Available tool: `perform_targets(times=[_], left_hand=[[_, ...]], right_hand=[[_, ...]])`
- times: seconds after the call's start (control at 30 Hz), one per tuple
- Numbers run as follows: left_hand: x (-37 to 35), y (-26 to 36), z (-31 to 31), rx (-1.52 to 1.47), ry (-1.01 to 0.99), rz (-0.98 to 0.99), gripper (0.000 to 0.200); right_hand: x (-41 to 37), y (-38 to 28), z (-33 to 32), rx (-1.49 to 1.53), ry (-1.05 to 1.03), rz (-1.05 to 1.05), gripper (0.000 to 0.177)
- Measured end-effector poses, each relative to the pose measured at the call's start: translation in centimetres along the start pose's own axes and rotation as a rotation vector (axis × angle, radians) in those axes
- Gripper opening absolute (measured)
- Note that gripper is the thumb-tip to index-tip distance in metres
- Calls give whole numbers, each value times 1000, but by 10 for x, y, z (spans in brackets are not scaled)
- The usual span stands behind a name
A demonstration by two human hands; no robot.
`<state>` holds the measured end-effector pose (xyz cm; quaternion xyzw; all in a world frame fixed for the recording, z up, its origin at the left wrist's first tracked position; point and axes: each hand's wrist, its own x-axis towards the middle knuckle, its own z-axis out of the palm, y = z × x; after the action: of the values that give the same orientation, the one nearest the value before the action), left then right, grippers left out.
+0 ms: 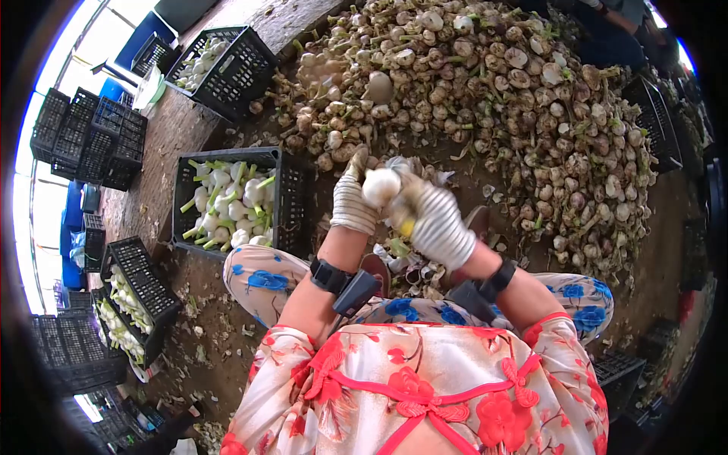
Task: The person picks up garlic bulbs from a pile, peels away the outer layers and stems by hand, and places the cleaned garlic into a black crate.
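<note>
My left hand, in a striped white glove with dirty fingertips, is closed around a peeled white garlic bulb. Against the bulb's right side works my right hand, also gloved and blurred by motion. Its fingers are curled round a small yellow object, mostly hidden, whose kind I cannot make out. Loose garlic skins lie on the ground below the hands, between my feet. Left of my hands stands a black plastic crate holding cleaned white bulbs with short green stems.
A large heap of unpeeled, soil-stained garlic spreads ahead and to the right. Another crate of bulbs stands at the upper left. Stacked black crates and a tilted crate are farther left. Part of another person shows at upper right.
</note>
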<state>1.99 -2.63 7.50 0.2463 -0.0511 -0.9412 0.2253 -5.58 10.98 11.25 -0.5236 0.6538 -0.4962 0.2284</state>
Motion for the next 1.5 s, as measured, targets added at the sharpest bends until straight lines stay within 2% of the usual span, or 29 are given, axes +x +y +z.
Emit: perform_targets(times=[0.03, 0.1, 0.13, 0.17, 0.2, 0.23, 0.27, 0.3, 0.33, 0.4, 0.43, 0.5, 0.53, 0.57, 0.6, 0.63, 0.7, 0.77, 0.8, 0.87, 0.9, 0.93, 1.03, 1.07, 1.23, 1.3, 1.33, 1.43, 1.5], left_hand=[[10, 3, -13, 17, 59, 74, 18], [16, 6, -27, 128, 178, 136, 20], [19, 8, -34, 40, 147, 73, 22], [8, 7, -21, 87, 247, 82, 24], [12, 3, -33, 134, 254, 125, 24], [19, 0, -48, 185, 259, 179, 23], [16, -8, -57, 138, 236, 188, 20], [29, -20, -70, 17, 328, 212, 16], [20, -31, -59, 200, 399, 313, 13], [8, -37, -54, 181, 723, 229, 13], [38, -33, -94, -169, 665, 132, 22], [53, 25, -96, -2, 476, 341, 10], [75, 30, -111, -41, 331, 640, 5], [37, 117, -32, 101, -61, 682, 22], [0, 133, 52, 204, 217, 878, 42], [-3, 164, 66, 185, 309, 934, 62], [-1, 192, 74, 40, 356, 695, 64], [-1, 163, 63, 272, 307, 698, 63], [22, 160, 38, 136, 407, 640, 50], [36, 131, 5, 186, 301, 447, 19], [58, 121, -28, 189, 151, 342, 13], [50, 98, -18, 249, 195, 229, 9], [59, 47, -16, 246, 503, 275, 3], [52, 35, -14, 338, 415, 220, 2], [48, 5, -23, 531, 435, 101, 23], [45, -3, -31, 610, 230, 120, 44], [43, -4, -30, 728, 277, 85, 57], [41, -8, -32, 573, 345, 56, 50], [44, -5, -46, 503, 269, -1, 43]], right_hand=[[-6, -1, 8, -258, -120, -262, 17], [-12, -9, 12, 212, -447, -13, 19], [-9, -7, 3, 253, -386, 193, 19], [-7, 12, -2, 409, -284, 202, 19], [-8, 46, -6, 212, -274, 258, 21], [-15, 86, -3, 293, -267, 306, 27], [-13, 78, -18, 17, -287, 378, 32], [-17, 95, -24, -132, -325, 324, 34], [-31, 134, -24, -253, -277, 219, 35], [-38, 140, -40, -276, -421, 341, 31], [-39, 138, -45, -325, -442, 394, 29], [-40, 136, -54, -346, -458, 459, 30], [-40, 135, -55, -283, -448, 536, 31], [-42, 137, -57, -219, -437, 612, 32], [-45, 142, -57, -216, -434, 613, 32], [-48, 149, -55, -211, -417, 594, 33], [-49, 160, -55, -264, -422, 493, 34], [-51, 170, -53, -317, -380, 410, 33], [-48, 168, -53, -373, -407, 414, 34], [-46, 160, -62, -462, -364, 399, 34], [-51, 172, -67, -555, -364, 459, 31], [-59, 184, -71, -594, -330, 461, 31], [-62, 182, -103, -582, -387, 777, 38], [-69, 193, -112, -645, -347, 856, 38], [-118, 253, -157, -802, 195, 1123, 30], [-115, 251, -183, -856, 140, 1338, 32], [-122, 262, -195, -837, 42, 1378, 36], [-130, 299, -204, -833, -73, 1455, 60], [-119, 272, -209, -829, -105, 1514, 49]])
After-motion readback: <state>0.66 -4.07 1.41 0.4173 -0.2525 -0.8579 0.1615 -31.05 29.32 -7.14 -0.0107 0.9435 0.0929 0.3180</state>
